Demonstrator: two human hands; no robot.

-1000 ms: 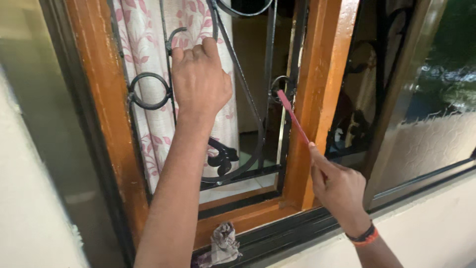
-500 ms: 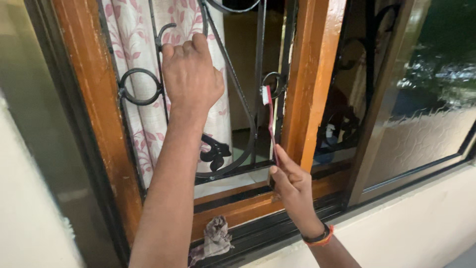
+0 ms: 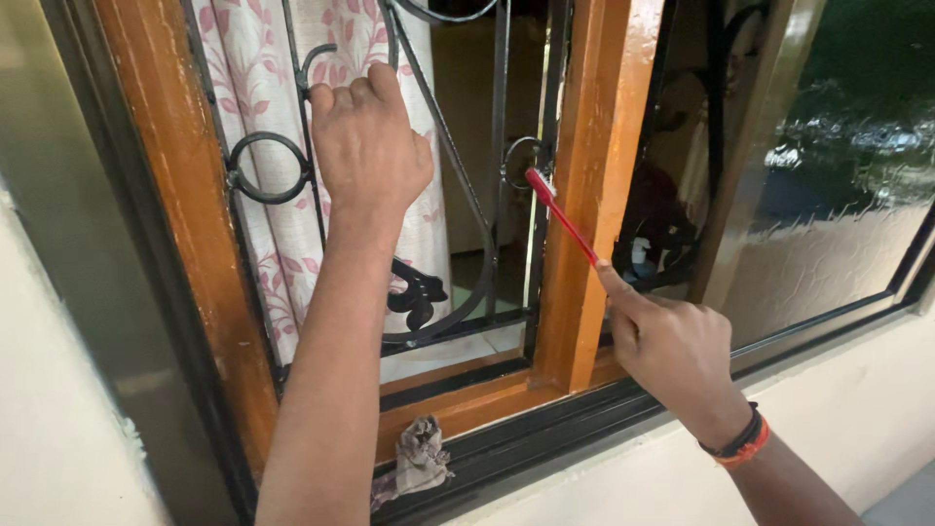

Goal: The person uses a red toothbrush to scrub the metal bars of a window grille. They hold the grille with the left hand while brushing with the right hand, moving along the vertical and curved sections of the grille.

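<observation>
My left hand (image 3: 368, 146) is closed around a bar of the black wrought-iron window grille (image 3: 467, 195), high up beside a round scroll. My right hand (image 3: 672, 351) grips the lower end of a red toothbrush (image 3: 563, 216). The brush slants up to the left, and its bristled head rests against a small iron ring of the grille, right beside the varnished wooden window post (image 3: 582, 195). A black and orange band sits on my right wrist.
A white curtain with pink leaves (image 3: 273, 127) hangs behind the grille. A crumpled grey rag (image 3: 419, 463) lies on the dark lower window track. An open glass pane (image 3: 838, 195) in a dark frame stands at the right. A pale wall (image 3: 58, 409) runs at the left.
The toothbrush went from slanted to upright and back to slanted, its head staying near the small iron ring. My right hand shifted left, then right again. My left hand kept its hold on the grille.
</observation>
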